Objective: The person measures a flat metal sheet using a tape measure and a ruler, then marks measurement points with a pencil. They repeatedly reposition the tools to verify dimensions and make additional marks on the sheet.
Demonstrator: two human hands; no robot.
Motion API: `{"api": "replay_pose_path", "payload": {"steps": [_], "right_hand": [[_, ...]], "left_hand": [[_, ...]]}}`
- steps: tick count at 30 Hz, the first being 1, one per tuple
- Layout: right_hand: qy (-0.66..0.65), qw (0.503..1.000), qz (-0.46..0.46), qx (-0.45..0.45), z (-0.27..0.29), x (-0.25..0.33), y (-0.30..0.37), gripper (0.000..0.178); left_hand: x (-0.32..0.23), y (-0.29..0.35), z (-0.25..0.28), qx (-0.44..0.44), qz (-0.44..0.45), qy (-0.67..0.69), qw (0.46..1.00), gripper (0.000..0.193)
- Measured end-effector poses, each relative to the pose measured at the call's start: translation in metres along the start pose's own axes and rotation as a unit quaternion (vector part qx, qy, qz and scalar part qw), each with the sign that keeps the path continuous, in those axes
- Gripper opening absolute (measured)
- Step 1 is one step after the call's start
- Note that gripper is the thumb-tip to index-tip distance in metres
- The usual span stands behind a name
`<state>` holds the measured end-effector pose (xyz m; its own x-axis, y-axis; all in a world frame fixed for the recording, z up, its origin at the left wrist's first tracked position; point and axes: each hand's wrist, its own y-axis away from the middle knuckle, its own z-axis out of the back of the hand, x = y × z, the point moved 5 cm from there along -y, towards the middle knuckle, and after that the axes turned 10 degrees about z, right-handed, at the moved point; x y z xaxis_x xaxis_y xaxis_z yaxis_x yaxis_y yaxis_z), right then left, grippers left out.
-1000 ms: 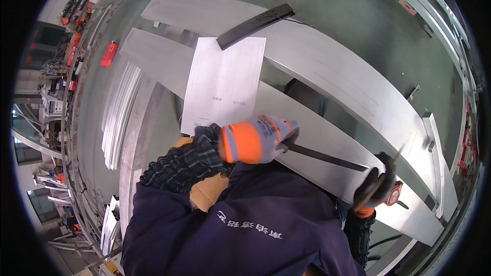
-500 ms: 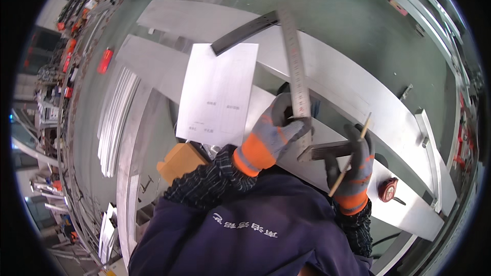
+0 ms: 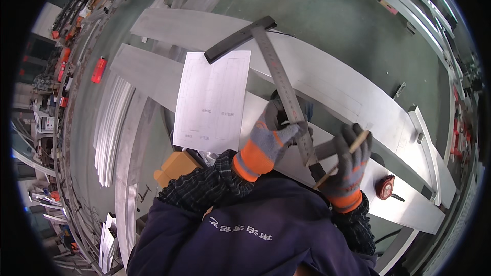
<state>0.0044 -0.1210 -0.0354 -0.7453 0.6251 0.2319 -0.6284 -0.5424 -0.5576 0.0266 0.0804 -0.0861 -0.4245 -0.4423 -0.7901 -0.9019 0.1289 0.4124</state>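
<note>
In my left hand [image 3: 273, 135], in a grey and orange glove, the fingers are closed round the lower part of a steel ruler [image 3: 279, 74]. A black bar [image 3: 240, 38] crosses the ruler's far end, slanting over a white paper sheet [image 3: 212, 102]. My right hand [image 3: 353, 156], gloved alike, grips a thin wooden pencil [image 3: 359, 141] slanting across its fingers. Beside those fingers a grey block [image 3: 325, 148] meets the ruler's near end; whether the right hand holds it too is hidden. Long silver metal panels [image 3: 337, 89] lie beneath the hands and the ruler.
A red tape measure [image 3: 384, 187] lies on the near panel, right of my right hand. A narrow metal profile [image 3: 426, 156] crosses the panels at the far right. An opened cardboard box [image 3: 176, 167] and stacked white strips [image 3: 110, 133] are on the left.
The ruler has tilted, its far end with the black bar swinging left and slightly nearer. My right hand has shifted a little left, the pencil still in it. The left hand keeps its grip.
</note>
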Motion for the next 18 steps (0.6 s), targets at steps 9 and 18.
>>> {"api": "replay_pose_path", "payload": {"steps": [9, 18], "right_hand": [[-0.276, 0.922, -0.212, -0.172, -0.007, -0.021, 0.037, 0.078], [-0.467, 0.785, -0.363, -0.185, -0.028, -0.051, 0.044, 0.051]], "left_hand": [[0.002, -0.008, -0.044, 0.075, -0.332, -0.297, 0.892, 0.03], [0.025, -0.03, -0.05, 0.11, 0.063, -0.008, 0.992, 0.059]]}}
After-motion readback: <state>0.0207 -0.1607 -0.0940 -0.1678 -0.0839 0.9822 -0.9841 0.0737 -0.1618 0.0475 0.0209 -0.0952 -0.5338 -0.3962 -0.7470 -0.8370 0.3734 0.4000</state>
